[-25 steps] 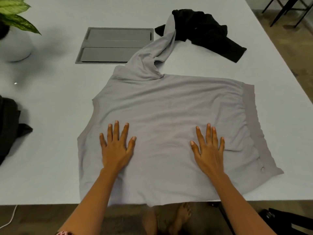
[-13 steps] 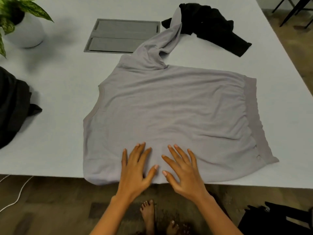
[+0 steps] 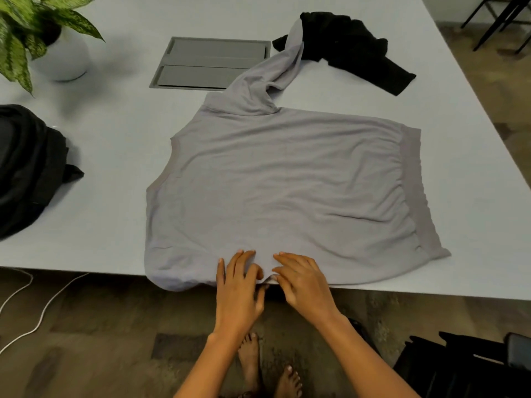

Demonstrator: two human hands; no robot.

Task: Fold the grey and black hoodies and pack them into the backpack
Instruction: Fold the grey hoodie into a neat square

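The grey hoodie (image 3: pixel 287 179) lies spread flat on the white table (image 3: pixel 115 156), its waistband to the right and one sleeve stretched toward the back. Its near edge hangs slightly over the table's front edge. My left hand (image 3: pixel 238 282) and my right hand (image 3: pixel 301 280) sit side by side at that near edge, fingers curled and pinching the grey fabric. The black hoodie (image 3: pixel 350 47) lies crumpled at the back right, under the grey sleeve's end. The black backpack (image 3: pixel 26 168) rests at the left edge of the table.
A potted plant in a white pot (image 3: pixel 60 53) stands at the back left. A grey recessed panel (image 3: pixel 212 64) lies in the table's middle back. White cables (image 3: pixel 28 311) run on the floor at left, black chair parts (image 3: pixel 459 366) at lower right.
Both hands slid from the middle of the grey hoodie toward me and came together at its near edge, where the fingers now curl onto the fabric. The view shifted back from the table.
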